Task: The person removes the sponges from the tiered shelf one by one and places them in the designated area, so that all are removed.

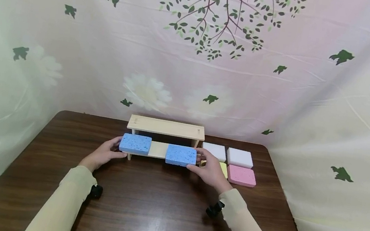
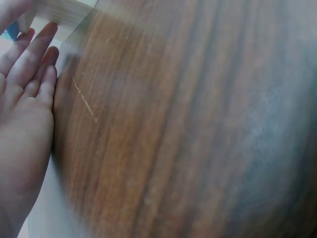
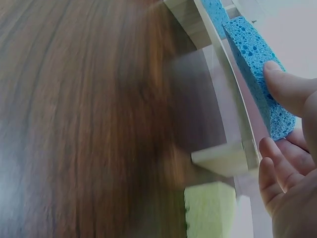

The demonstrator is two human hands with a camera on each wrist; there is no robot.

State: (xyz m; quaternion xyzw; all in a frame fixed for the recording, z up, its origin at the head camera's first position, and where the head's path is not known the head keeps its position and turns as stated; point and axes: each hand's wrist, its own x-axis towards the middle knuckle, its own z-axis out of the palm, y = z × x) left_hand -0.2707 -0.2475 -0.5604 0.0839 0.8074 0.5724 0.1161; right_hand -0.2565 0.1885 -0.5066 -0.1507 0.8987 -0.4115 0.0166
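Two blue sponges are at the lower step of a small pale wooden two-tier rack point(image 1: 157, 150). My left hand point(image 1: 105, 154) is at the outer end of the left blue sponge point(image 1: 135, 144), thumb at its front edge and fingers behind. In the left wrist view only a corner of that sponge point(image 2: 11, 32) shows beside the wood. With my right hand point(image 1: 212, 171) I pinch the right blue sponge point(image 1: 181, 155) by its outer end. The right wrist view has the thumb point(image 3: 285, 85) on its pored face, with fingers below, close over the step.
Right of the rack lie two white sponges point(image 1: 240, 157), a pink sponge point(image 1: 242, 176) and a yellow sponge point(image 1: 223, 169), partly behind my right hand. The rack's upper step point(image 1: 167, 127) stands near the printed cloth backdrop point(image 1: 177, 70). Dark wooden table point(image 1: 153, 203) extends in front.
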